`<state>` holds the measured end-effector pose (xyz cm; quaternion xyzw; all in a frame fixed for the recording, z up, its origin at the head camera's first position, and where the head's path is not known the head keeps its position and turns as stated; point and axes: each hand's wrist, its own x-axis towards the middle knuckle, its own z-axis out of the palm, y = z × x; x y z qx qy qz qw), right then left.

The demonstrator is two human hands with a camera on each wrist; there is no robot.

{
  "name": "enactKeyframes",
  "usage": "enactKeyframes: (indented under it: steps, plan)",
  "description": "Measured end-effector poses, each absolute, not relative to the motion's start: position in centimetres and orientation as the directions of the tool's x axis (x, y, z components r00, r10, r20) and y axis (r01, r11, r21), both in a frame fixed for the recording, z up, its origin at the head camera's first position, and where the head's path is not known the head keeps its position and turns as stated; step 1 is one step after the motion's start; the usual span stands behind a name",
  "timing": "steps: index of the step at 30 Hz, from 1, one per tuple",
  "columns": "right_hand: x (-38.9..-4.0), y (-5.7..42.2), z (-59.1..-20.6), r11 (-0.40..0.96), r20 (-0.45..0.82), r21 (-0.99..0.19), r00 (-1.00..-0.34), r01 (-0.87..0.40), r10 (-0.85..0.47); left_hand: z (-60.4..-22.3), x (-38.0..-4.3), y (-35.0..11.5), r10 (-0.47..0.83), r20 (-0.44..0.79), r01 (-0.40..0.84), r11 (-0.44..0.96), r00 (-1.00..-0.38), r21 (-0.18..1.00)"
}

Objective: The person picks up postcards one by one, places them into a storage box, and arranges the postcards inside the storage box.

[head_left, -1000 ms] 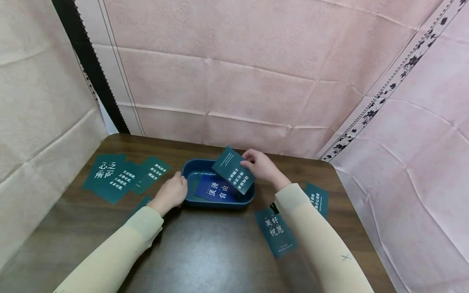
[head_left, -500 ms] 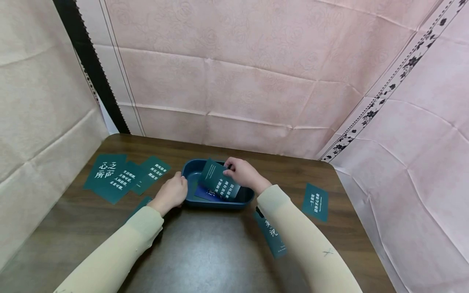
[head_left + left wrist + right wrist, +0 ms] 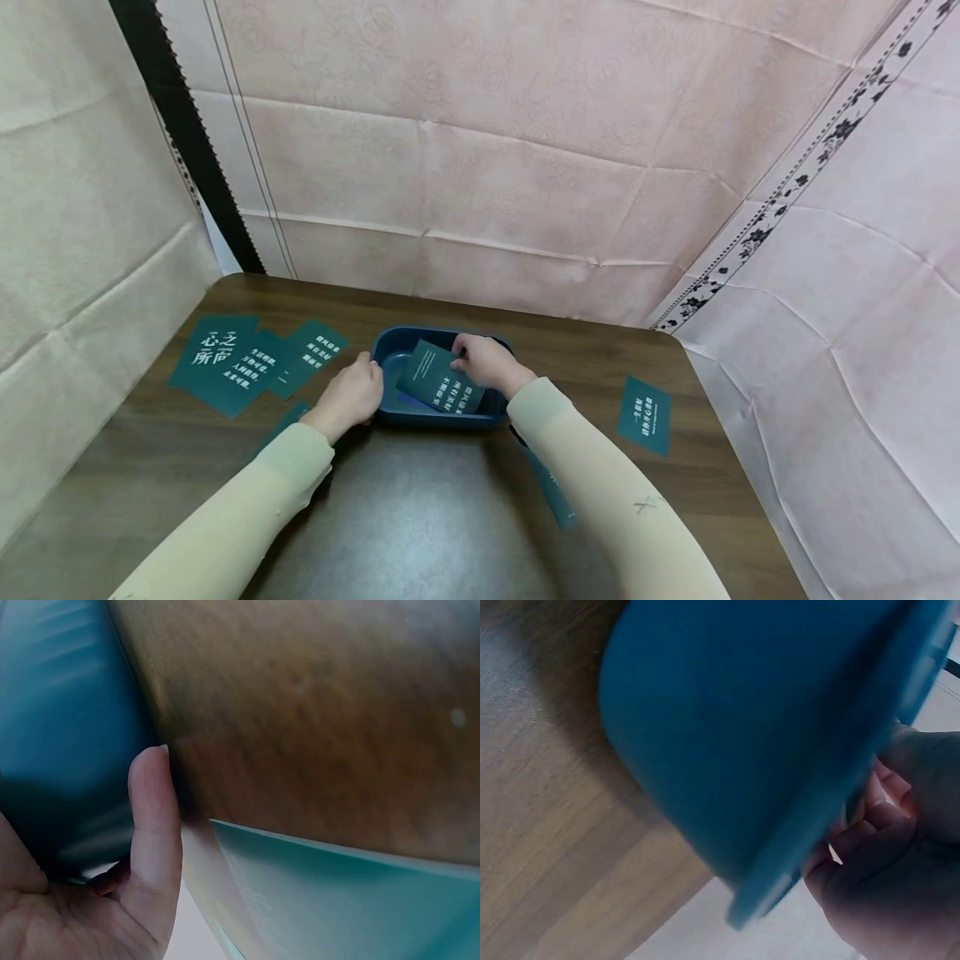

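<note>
A blue plastic tray (image 3: 442, 419) stands on the wooden table. My left hand (image 3: 351, 390) grips its left end; in the left wrist view one finger (image 3: 156, 795) lies along the tray's outer wall. Over the tray's right part, my right hand (image 3: 486, 363) pinches a dark green card (image 3: 435, 379) with white characters. That card lies low inside the tray, above a blue card (image 3: 414, 403) of which only a sliver shows. Seen from the right wrist, the tray's wall (image 3: 727, 720) hides most of what the fingers hold.
Several green cards overlap at the table's left, among them a large-lettered one (image 3: 213, 350) and one nearer the tray (image 3: 309, 357). Another card (image 3: 281, 429) sits partly under the left forearm. Right of the tray lie a single card (image 3: 645, 417) and one (image 3: 553, 487) half covered by the right sleeve.
My right hand has moved left and down with the green card, bringing it into the tray and over the blue card. My left hand has stayed on the tray's end.
</note>
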<state>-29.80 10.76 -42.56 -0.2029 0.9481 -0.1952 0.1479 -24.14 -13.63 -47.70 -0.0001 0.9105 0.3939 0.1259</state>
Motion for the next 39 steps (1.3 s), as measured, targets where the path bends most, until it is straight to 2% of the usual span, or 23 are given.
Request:
enactKeyframes:
  steps: [8,27,33,39]
  plan:
    - [-29.9,10.1,-43.3,0.899,-0.265,-0.334,-0.887,-0.284,-0.378,-47.6,-24.1,-13.5,0.091,-0.242,-0.115,0.686,-0.966,0.718]
    - [-29.7,10.0,-44.9,0.923,-0.251,-0.193,-0.892,-0.334,-0.375,-47.8,-24.2,-13.5,0.093,-0.233,-0.109,0.682,-0.968,0.723]
    - [-29.0,10.5,-44.3,0.906,-0.234,-0.247,-0.886,-0.343,-0.400,-47.9,-24.1,-13.7,0.095,-0.232,-0.106,0.684,-0.968,0.722]
    - [-28.4,12.8,-41.6,0.863,-0.108,-0.359,-0.903,-0.355,-0.416,-47.9,-24.1,-13.7,0.096,-0.231,-0.104,0.686,-0.968,0.720]
